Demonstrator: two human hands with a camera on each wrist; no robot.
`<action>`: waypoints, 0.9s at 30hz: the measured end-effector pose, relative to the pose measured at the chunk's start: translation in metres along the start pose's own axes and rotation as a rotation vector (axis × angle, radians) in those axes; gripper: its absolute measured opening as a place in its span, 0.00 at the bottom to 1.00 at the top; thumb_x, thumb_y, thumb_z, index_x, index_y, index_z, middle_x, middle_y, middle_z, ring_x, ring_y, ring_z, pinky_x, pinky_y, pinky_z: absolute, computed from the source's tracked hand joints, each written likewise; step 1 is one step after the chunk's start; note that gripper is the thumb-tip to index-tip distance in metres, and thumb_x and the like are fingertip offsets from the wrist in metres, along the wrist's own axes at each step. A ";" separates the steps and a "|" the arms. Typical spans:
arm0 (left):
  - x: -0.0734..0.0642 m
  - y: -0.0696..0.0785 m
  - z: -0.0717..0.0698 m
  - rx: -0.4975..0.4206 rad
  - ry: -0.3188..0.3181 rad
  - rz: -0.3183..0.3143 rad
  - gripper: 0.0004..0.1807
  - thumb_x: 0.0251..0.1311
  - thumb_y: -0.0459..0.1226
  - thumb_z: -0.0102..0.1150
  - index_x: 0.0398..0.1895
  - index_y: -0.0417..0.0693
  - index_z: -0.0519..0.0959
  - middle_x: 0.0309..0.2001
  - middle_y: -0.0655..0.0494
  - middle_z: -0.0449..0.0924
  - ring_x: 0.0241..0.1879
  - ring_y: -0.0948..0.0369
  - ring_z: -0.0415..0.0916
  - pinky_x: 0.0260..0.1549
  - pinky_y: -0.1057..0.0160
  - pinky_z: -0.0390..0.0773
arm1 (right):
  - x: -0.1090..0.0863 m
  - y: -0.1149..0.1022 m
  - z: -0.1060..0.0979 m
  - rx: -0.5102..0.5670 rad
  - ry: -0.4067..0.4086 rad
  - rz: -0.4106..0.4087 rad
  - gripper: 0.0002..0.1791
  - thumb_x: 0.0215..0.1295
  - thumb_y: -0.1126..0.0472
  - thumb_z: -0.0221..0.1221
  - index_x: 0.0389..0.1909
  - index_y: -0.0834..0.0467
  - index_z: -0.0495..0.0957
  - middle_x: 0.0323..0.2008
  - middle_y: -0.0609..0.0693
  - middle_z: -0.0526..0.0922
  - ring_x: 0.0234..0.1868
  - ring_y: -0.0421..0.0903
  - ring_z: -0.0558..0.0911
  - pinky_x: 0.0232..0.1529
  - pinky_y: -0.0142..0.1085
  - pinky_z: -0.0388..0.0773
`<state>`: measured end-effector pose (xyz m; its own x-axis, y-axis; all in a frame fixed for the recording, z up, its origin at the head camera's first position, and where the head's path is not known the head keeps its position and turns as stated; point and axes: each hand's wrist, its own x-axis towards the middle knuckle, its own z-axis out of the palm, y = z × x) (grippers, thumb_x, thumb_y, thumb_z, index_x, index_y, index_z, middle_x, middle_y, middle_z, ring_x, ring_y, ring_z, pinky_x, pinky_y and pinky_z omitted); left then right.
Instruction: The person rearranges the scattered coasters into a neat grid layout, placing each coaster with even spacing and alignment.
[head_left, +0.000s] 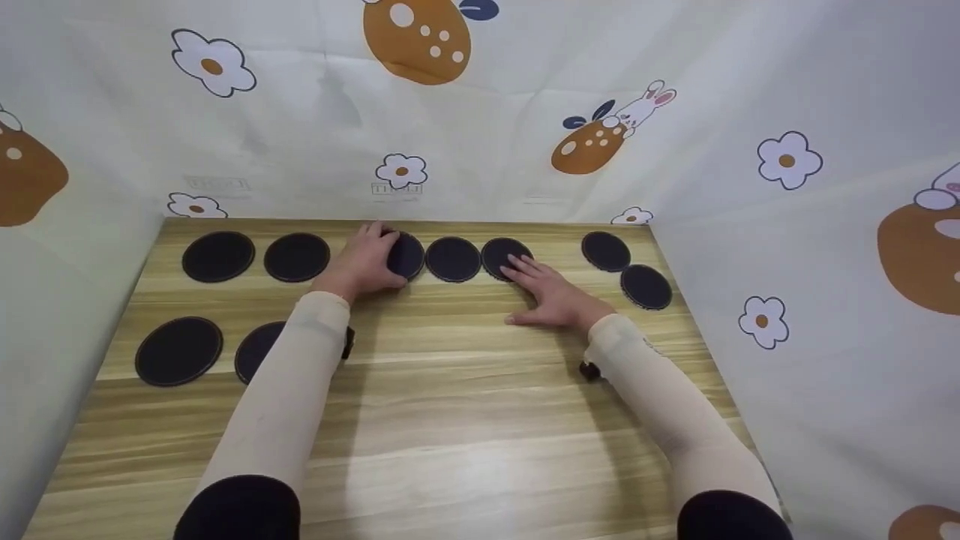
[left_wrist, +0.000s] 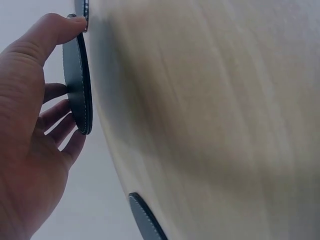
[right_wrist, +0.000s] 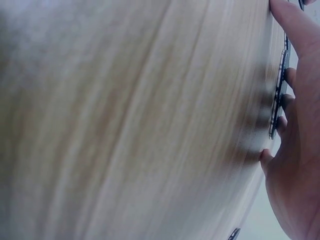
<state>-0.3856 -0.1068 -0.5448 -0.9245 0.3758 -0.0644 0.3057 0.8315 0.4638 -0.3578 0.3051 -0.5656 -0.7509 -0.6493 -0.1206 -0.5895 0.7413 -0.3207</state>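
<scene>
i count nine black discs (head_left: 453, 259) on the wooden table (head_left: 450, 427). three of them make a line along the middle of the back edge, side by side, touching or almost touching. my left hand (head_left: 364, 261) holds the left disc (head_left: 406, 256) of those three, with my thumb at the near rim and my fingers bent at the far rim, i guess so it can't slip either way. my right hand (head_left: 553, 294) is spread out, with some fingertips on the right disc (head_left: 496, 259) of the three and my thumb out to the side, off the disc. i think that light touch is for steadying it. with one hand at each end, i think the line is easy to make straight. two more sit close by the back right corner, maybe there so they are out of my way. four are over on the left: two near the back edge and two farther from it, and one of these, the half-hidden disc (head_left: 255, 351), is partly under my left sleeve (head_left: 277, 405). so it's three, two and four. behind the table hangs one white cloth (head_left: 480, 127), and i count six flowers (head_left: 401, 171) on the cloth all around.
</scene>
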 end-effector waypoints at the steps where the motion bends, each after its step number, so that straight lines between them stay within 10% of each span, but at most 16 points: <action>1: 0.001 -0.001 0.001 -0.003 -0.004 -0.006 0.55 0.58 0.49 0.82 0.83 0.34 0.66 0.81 0.38 0.58 0.80 0.39 0.54 0.78 0.38 0.63 | 0.000 0.000 0.000 0.001 -0.003 0.003 0.59 0.68 0.27 0.67 0.91 0.49 0.54 0.91 0.52 0.45 0.90 0.58 0.45 0.87 0.58 0.45; 27: 0.007 -0.006 0.010 -0.016 -0.040 -0.063 0.52 0.62 0.52 0.77 0.83 0.34 0.67 0.82 0.35 0.58 0.81 0.36 0.54 0.80 0.38 0.59 | -0.001 -0.001 -0.001 0.025 -0.004 -0.010 0.59 0.69 0.29 0.68 0.91 0.52 0.54 0.91 0.54 0.46 0.90 0.60 0.44 0.86 0.59 0.44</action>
<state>-0.3913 -0.1051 -0.5573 -0.9318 0.3395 -0.1287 0.2436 0.8474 0.4717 -0.3572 0.3052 -0.5640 -0.7437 -0.6575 -0.1208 -0.5895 0.7303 -0.3452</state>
